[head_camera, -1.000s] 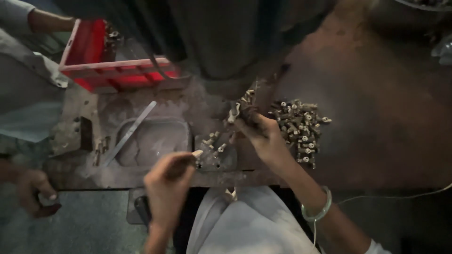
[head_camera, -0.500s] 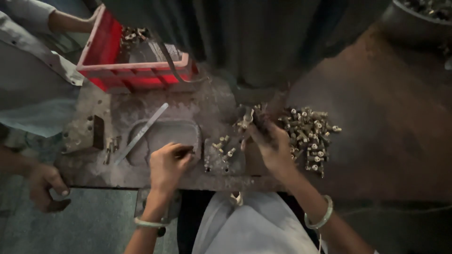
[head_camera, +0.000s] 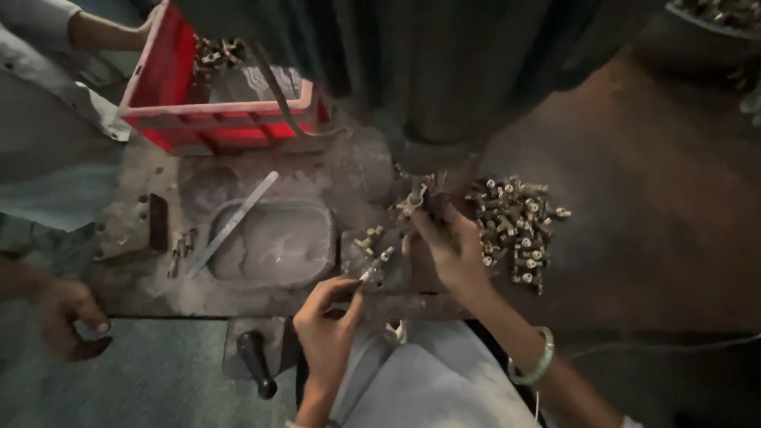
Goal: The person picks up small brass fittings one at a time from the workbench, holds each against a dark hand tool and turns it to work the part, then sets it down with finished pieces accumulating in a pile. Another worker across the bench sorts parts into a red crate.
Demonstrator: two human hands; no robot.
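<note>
**Brass bits at the machine**

Brass parts (head_camera: 517, 230) lie heaped beside the right hand (head_camera: 452, 247), easy to reach. Its grip pinches one part (head_camera: 412, 200) under the machine (head_camera: 444, 87). The left hand (head_camera: 326, 326) grips a thin tool (head_camera: 369, 273), tip on the desk (head_camera: 261, 281).

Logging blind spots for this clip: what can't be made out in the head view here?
- Right hand: its fingers cover the small part held under the dark machine, so its shape is unclear.
- Left hand: the thin tool it pinches is too small and blurred to identify.
- Red crate: cut off by the top edge and the machine.
- Pile of small metal parts: too blurred to tell apart.
</note>
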